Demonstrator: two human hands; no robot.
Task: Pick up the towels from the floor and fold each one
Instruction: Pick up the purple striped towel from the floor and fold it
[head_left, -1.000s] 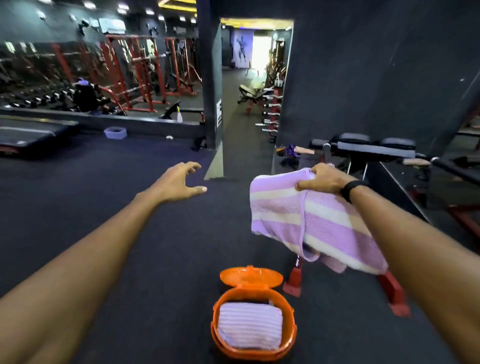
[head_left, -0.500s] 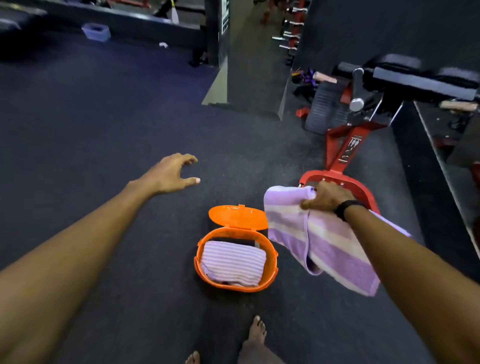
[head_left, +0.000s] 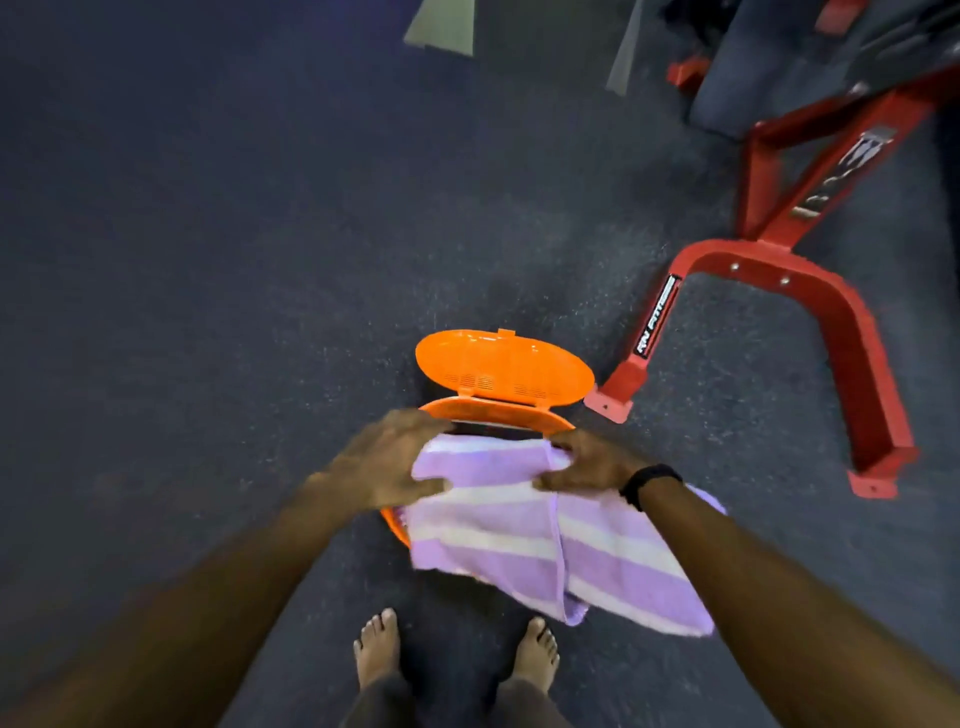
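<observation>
Fingers (head_left: 435, 488) grip towel (head_left: 498, 530)

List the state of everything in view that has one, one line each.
Towel: folded over, held up above the basket, its lower end hanging.
Basket: on the floor, mostly hidden by the towel.
Lid: flipped open, standing behind the rim.
Left hand: gripping the towel's left edge.
Right hand: gripping its top right.
Red frame: standing on the floor, untouched.
</observation>
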